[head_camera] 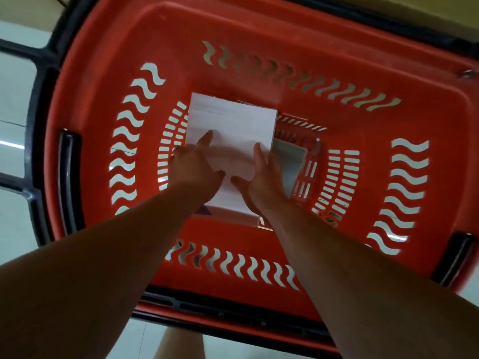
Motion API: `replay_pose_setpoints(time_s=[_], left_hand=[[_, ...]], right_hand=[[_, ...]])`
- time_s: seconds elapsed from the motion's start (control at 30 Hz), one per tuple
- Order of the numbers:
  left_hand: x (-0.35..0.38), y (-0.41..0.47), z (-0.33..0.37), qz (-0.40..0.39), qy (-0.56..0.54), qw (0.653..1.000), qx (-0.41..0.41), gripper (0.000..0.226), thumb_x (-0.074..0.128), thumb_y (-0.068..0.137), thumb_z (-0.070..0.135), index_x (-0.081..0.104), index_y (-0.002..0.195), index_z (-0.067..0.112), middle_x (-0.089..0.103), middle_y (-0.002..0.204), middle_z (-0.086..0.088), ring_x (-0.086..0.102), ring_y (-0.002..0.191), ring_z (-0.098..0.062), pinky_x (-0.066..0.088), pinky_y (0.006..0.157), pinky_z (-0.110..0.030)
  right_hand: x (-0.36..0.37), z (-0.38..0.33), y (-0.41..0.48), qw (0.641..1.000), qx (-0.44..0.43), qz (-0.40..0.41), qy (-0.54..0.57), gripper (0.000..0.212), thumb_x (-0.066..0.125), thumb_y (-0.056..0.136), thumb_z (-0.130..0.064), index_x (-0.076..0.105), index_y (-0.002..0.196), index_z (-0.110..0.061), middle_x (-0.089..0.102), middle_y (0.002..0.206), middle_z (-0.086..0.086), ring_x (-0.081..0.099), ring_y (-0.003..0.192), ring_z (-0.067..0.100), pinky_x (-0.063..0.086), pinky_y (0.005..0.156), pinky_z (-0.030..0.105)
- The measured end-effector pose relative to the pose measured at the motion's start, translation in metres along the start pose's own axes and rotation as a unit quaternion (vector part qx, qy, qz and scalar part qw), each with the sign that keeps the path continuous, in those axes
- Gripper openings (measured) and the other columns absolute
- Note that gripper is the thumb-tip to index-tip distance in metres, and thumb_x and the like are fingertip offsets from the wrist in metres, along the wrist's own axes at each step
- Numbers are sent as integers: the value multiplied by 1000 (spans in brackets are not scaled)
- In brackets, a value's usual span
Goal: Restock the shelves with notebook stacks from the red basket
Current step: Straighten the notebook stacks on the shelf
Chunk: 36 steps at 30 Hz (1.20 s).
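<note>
I look straight down into the red basket (103,104). A white notebook stack (233,123) lies on its slotted floor. My left hand (193,168) rests on the stack's left side, fingers spread. My right hand (261,177) lies on its right side, fingers also apart. Both hands touch the top sheet; whether either one grips the stack cannot be seen. A grey notebook (291,161) shows partly beneath the white stack at the right.
The basket has black rim handles at the left (68,177) and right (456,257). A black handle frame (31,63) extends over the pale tiled floor (15,229) at the left. My leg (178,344) is visible below the basket's near edge.
</note>
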State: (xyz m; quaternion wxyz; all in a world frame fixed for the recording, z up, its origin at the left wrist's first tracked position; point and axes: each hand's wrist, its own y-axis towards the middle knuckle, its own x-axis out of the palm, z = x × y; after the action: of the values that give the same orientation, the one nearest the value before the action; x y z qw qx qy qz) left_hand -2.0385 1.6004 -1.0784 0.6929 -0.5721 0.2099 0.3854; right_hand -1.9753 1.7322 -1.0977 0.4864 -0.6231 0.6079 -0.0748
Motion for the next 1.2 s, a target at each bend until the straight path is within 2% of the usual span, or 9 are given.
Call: replay_pose_setpoints(time_s=[0.1,0.2,0.33,0.53,0.67,0.8,0.93,1.1,1.2], left_hand=[[3,-6,4,31,-17,999,-6,91,78,84,40,23,157,38,46,151,-7,44,138,-36,37,116,-52],[4,-4,0,40,-57,997,-17,94,77,85,36,17,157,39,45,151,-8,44,138,-37,40,113,-56],[10,-6,5,25,-80,995,-46,99,78,84,37,12,158,41,37,156,-8,38,142,-36,39,113,-56],[17,-5,13,-29,-102,990,-89,103,75,88,35,0,158,40,29,161,-8,35,145,-39,36,115,-57],[15,-5,13,7,-72,993,-88,100,74,87,42,4,158,40,31,160,-9,35,144,-40,35,115,-57],[4,-4,9,11,-61,996,-57,97,69,90,41,0,158,43,38,156,-8,43,138,-38,39,113,-55],[-7,-12,14,-26,-141,988,-53,91,67,95,18,6,158,43,34,159,0,43,138,-32,45,107,-48],[-20,-31,23,-58,-265,960,-66,95,68,90,3,12,157,40,44,147,2,46,130,-24,48,102,-55],[-22,-40,32,-98,-238,962,-96,65,67,94,10,34,147,28,50,125,3,52,124,-26,48,105,-50]], right_hand=[[-1,4,1,999,8,6,33,90,69,95,-34,11,163,-25,8,169,2,16,154,26,23,120,37],[-6,7,2,994,20,57,86,88,73,93,-25,17,161,-23,24,164,4,26,150,23,28,116,33],[-8,10,-2,995,27,78,52,86,74,92,-24,23,160,-22,33,159,5,34,147,24,32,114,33],[-4,9,-1,996,56,52,47,89,72,93,-28,16,161,-25,30,158,8,34,144,30,35,116,44],[1,8,0,993,72,56,71,85,69,95,-30,15,161,-31,24,159,9,32,144,33,34,117,49],[-5,15,-4,997,51,54,21,87,68,95,-38,11,160,-36,23,160,9,34,143,32,36,114,45],[-22,14,-6,996,64,21,59,87,68,95,-38,12,160,-37,35,158,7,43,139,30,43,113,46],[-40,12,-18,995,70,55,47,90,73,89,-37,15,158,-39,49,149,0,52,133,24,50,105,41],[-55,18,-22,995,53,69,57,89,76,89,-24,17,156,-27,50,149,3,51,135,23,43,103,28]])
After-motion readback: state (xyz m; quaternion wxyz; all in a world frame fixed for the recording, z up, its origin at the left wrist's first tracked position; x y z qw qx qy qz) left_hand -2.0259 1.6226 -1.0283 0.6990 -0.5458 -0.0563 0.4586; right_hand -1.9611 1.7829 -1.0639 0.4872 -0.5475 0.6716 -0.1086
